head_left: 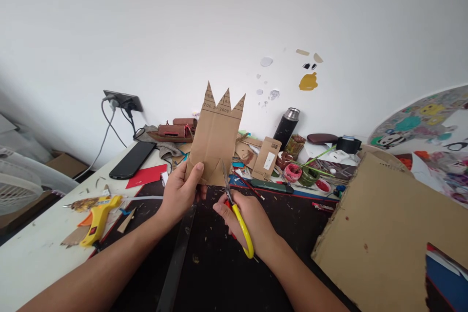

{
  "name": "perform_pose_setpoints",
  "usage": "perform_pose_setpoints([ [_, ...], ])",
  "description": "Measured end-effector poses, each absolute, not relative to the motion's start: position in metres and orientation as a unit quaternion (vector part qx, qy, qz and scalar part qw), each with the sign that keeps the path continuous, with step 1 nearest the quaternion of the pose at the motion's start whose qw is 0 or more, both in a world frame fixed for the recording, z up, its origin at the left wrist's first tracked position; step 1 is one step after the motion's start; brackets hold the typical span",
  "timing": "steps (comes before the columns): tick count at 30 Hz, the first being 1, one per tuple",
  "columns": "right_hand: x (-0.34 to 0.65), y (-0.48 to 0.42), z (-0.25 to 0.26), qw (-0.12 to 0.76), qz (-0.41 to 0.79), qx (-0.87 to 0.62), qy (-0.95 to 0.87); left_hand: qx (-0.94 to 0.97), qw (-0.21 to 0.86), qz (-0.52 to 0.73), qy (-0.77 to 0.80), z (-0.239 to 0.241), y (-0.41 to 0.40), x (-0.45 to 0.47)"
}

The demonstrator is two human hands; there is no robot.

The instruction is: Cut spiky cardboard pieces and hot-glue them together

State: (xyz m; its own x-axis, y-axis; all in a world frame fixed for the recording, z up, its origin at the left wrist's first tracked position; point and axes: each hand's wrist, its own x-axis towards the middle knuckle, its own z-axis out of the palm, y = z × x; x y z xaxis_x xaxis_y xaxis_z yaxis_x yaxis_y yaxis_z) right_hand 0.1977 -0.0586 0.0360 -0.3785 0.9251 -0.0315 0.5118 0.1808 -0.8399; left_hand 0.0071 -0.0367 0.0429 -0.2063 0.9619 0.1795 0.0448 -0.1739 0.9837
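A brown piece of cardboard (215,136) with three pointed peaks along its top and printed text is held upright over the desk. My left hand (183,185) grips its lower left corner, thumb on the near face. In my right hand (244,217) is a pair of scissors (237,217) with yellow and red handles, blades pointing up. The blades lie at the lower edge of the cardboard, beside a slanted cut or line there. Whether they are closed on the cardboard I cannot tell.
A yellow glue gun (98,219) and a black phone (132,160) lie at left. Below my hands is a dark ruler-like strip (176,258). Paint jars (292,172), a black flask (287,125) and scraps crowd the back. A large cardboard sheet (387,234) covers the right.
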Motion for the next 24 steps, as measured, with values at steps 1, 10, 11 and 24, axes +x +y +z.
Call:
perform_pose_setpoints([
  [1,0.1976,-0.0587,0.0365,0.254,0.404,-0.497,-0.724,0.491,0.399,0.585,0.508,0.0428,-0.0365,0.007],
  [10,0.197,-0.0596,0.0401,0.252,0.406,-0.503,-0.72,0.495,0.394,0.584,0.508,0.0417,-0.0354,0.0073],
  [11,0.197,-0.0595,0.0398,0.253,0.407,-0.503,-0.719,0.494,0.395,0.584,0.509,0.042,-0.0355,0.0074],
  [24,0.1963,-0.0585,0.0365,0.239,0.385,-0.518,-0.726,0.493,0.394,0.582,0.513,0.0414,-0.0372,0.0078],
])
